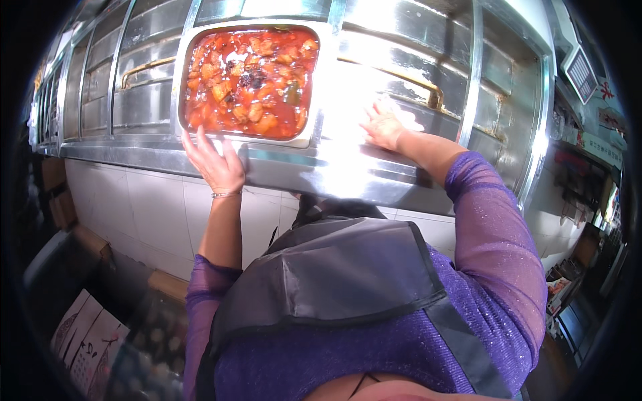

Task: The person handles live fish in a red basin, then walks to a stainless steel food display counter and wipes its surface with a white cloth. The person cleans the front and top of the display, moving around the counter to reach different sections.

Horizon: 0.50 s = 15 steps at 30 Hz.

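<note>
A rectangular metal pan (312, 125) full of chunks of food in glossy red sauce sits in the steel counter. My left hand (215, 165) is at its front left corner, fingers apart and fingertips at the rim; whether they press on it is unclear. To the right of the pan, my right hand (383, 125) lies low over the steel well beside a brass-coloured bar (414, 85). Something white, perhaps a cloth (409, 119), shows by this hand, but strong glare hides its outline and how the fingers hold it.
Steel dividers (471, 75) split the counter into wells, some with stained walls. Another brass-coloured bar (148, 67) is left of the pan. The counter's front ledge (281, 173) runs before my body. A device with a keypad (581, 72) stands at the far right; boxes (90, 243) are low on the left.
</note>
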### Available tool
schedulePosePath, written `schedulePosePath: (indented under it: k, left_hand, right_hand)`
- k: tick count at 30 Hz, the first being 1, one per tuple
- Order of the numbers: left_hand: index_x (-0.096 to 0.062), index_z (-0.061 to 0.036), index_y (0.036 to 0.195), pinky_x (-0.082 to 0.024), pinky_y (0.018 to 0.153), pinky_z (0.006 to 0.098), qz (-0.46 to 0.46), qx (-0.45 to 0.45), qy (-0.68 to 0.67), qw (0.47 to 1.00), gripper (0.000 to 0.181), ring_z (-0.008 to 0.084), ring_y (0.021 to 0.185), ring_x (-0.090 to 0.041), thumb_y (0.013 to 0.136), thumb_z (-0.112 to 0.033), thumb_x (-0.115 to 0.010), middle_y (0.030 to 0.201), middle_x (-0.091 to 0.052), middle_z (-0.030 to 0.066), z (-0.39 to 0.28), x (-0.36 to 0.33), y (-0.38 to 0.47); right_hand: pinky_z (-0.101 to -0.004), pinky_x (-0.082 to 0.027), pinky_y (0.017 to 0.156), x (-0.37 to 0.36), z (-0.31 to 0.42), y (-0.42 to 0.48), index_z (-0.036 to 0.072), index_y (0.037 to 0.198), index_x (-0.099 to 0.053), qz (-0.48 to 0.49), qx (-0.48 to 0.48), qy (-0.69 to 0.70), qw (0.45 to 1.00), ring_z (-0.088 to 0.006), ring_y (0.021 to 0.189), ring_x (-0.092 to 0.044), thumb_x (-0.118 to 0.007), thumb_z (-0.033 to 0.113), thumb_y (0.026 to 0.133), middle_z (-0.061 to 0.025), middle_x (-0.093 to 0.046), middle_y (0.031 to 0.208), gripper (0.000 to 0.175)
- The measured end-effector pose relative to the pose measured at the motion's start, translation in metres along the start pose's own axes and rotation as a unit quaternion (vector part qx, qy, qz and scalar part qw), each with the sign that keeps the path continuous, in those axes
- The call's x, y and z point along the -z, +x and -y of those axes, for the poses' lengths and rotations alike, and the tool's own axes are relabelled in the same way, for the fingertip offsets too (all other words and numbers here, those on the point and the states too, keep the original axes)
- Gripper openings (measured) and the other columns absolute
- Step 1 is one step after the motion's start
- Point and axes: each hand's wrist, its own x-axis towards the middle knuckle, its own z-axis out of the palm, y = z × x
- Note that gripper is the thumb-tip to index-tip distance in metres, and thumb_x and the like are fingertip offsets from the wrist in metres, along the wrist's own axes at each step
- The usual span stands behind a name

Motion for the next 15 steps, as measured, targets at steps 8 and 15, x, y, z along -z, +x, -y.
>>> schedulePosePath:
  k: [8,15]
  left_hand:
    - [-0.041,0.0039,0.144,-0.022,0.116,0.0552,0.010,0.014,0.087,0.996,0.066,0.0476,0.141,-0.028,0.089,-0.026,-0.064,0.153,-0.026,0.0312,-0.008,-0.004,0.001]
    - [-0.042,0.0039,0.143,-0.023,0.116,0.0540,0.014,0.026,0.102,0.994,0.064,0.0473,0.140,-0.030,0.090,-0.025,-0.063,0.152,-0.028,0.0312,-0.010,-0.003,0.002]
  right_hand:
    - [-0.0554,-0.042,0.104,0.000,-0.006,0.053,0.023,0.148,-0.041,-0.132,0.006,0.028,0.991,-0.0389,0.137,-0.037,-0.058,0.037,0.093,-0.0158,-0.033,0.154,0.059]
    - [-0.0434,-0.058,0.078,0.044,-0.034,0.058,0.005,0.123,-0.054,-0.196,-0.127,0.768,0.597,-0.0293,0.093,-0.066,-0.055,0.035,0.100,-0.0157,-0.065,0.104,0.038]
